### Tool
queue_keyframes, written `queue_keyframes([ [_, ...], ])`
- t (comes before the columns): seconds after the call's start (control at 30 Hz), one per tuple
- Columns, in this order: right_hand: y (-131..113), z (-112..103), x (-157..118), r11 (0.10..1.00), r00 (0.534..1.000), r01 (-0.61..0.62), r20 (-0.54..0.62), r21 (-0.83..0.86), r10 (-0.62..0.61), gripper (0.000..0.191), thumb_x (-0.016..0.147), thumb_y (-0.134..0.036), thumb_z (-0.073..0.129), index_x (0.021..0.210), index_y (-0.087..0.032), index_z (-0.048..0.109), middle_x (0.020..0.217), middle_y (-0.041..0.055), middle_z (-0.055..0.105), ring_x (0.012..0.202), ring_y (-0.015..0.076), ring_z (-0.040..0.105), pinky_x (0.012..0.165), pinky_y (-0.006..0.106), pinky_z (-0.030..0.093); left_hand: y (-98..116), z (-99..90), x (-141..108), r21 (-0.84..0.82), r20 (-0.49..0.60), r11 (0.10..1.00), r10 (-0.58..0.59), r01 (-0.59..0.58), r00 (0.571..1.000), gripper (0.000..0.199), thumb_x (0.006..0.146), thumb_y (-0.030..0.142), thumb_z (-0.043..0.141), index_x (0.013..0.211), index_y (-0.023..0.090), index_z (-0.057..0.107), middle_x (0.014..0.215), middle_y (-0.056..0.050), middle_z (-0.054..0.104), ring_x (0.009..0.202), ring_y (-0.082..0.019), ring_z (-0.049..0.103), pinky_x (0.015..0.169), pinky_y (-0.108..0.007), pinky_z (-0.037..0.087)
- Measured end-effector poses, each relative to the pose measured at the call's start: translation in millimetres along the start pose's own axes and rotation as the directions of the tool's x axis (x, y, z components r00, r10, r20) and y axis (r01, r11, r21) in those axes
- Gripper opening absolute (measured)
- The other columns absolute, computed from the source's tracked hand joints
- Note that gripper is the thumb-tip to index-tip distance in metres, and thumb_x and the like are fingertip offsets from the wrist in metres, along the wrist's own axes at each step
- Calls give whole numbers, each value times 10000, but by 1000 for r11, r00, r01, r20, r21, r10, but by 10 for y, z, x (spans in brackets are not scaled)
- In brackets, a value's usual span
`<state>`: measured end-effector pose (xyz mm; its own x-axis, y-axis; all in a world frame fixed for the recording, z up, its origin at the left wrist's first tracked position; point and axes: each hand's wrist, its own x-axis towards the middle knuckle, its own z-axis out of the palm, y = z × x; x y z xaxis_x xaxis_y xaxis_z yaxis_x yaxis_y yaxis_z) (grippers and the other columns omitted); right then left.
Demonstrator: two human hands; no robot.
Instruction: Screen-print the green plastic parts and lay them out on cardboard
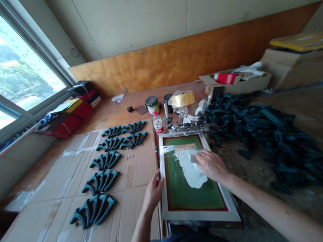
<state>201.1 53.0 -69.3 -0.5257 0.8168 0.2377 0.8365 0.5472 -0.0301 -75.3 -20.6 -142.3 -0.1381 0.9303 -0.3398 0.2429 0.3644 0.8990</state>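
In front of me lies a screen printing frame (205, 217) with pale metal edges and a green mesh. A thick patch of white ink (191, 172) spreads over the mesh. My left hand (154, 189) grips the frame's left edge with its fingertips. Over the right side of the mesh, my right hand (211, 164) is closed on a small pale grey scraper (194, 159), which touches the ink. Part of the scraper is hidden by the fingers. A flat wooden strip (185, 146) lies across the mesh at the ink's far end.
Rows of curved dark green parts (97, 210) lie on a cardboard sheet (131, 210) at left. A heap of similar dark parts (270, 132) covers the right. Behind the frame stand a red-labelled bottle (158, 123), a lidded tub (152, 104) and a metal clamp (177, 129).
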Motion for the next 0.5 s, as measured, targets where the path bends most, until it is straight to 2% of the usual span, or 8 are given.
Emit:
queue_keyframes([
  [0.07,-73,27,-156,986,989,149,-7,67,-149,164,787,-49,478,779,-167,592,792,67,618,817,201,548,712,297,410,-16,0,2,28,-12,1000,15,-15,1000,639,821,519,535,1351,164,494,648,23,572,566,-115,501,510,-202,362],
  [0.13,-79,-1,-301,940,950,312,-19,139,-312,193,784,-42,456,792,-171,600,803,66,619,821,196,543,714,297,410,-20,-1,-3,54,-18,998,16,-15,1000,626,830,511,526,1350,163,495,655,18,580,581,-120,513,519,-203,368],
  [0.23,18,-122,-362,873,897,425,19,241,-442,172,774,-53,484,796,-178,599,796,50,617,807,189,540,702,295,408,-3,3,-18,79,-21,996,29,-28,999,606,836,505,513,1337,163,508,663,15,588,598,-126,526,533,-206,377],
  [0.27,56,-160,-332,866,892,421,48,271,-449,153,770,-60,504,785,-183,594,783,40,613,792,184,537,688,291,405,4,6,-23,83,-26,996,34,-32,999,602,835,506,509,1330,163,514,665,15,589,600,-127,527,537,-207,379],
  [0.33,100,-198,-244,882,912,368,72,294,-405,129,771,-70,529,771,-186,588,778,32,610,788,184,531,680,290,403,20,12,-31,81,-37,996,35,-32,999,597,832,508,504,1317,161,524,666,15,590,597,-126,525,538,-208,380],
  [0.43,64,-143,-211,913,943,327,-16,243,-333,176,809,-59,480,822,-169,616,838,61,624,846,206,530,729,315,423,40,17,-41,54,-48,998,20,-17,999,606,817,517,515,1304,156,531,654,19,583,575,-120,512,525,-206,373],
  [0.5,20,-89,-298,902,930,367,-67,228,-361,240,829,-53,434,898,-156,640,901,86,637,889,218,534,764,332,437,53,18,-49,22,-51,1000,0,1,999,619,800,528,535,1296,159,536,640,26,574,550,-116,501,508,-205,361],
])
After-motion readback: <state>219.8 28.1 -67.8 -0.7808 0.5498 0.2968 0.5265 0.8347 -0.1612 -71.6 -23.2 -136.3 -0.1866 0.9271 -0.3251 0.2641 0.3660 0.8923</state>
